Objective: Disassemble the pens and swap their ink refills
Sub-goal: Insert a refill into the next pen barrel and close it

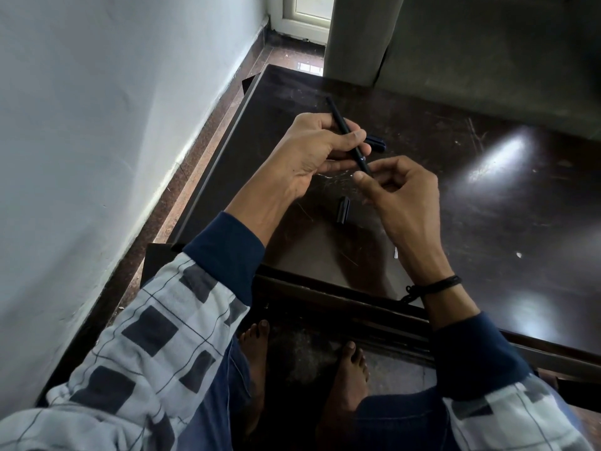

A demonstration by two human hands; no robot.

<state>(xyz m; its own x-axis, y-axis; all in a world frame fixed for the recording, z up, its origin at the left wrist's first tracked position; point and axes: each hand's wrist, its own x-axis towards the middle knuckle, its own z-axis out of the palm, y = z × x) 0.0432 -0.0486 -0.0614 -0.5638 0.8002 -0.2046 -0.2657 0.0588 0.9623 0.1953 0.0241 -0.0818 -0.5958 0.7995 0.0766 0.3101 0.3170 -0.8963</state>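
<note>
Holding the slim black pen (341, 126) above the dark table (487, 206), your left hand (309, 154) has its thumb and fingers curled round the middle of the barrel. The pen is tilted, with its far end pointing toward eleven o'clock and its near end toward five o'clock. At the near end your right hand (403, 196) meets it. Thumb and forefinger close on the tip and pinch it, and the other fingers are loosely curled behind.

Just past your left fingers, at two o'clock from them, a dark blue pen piece (377, 144) lies on the table, partly hidden by the hand. You cannot tell whether it is a whole pen or only a part. At six o'clock from the pinched tip, a short black cap (344, 209) lies on the table, apart from both hands. At ten o'clock from your right wrist, a small pale sliver (396, 252) shows on the tabletop, too small to identify. A black cord bracelet (435, 284) circles that wrist.
</note>
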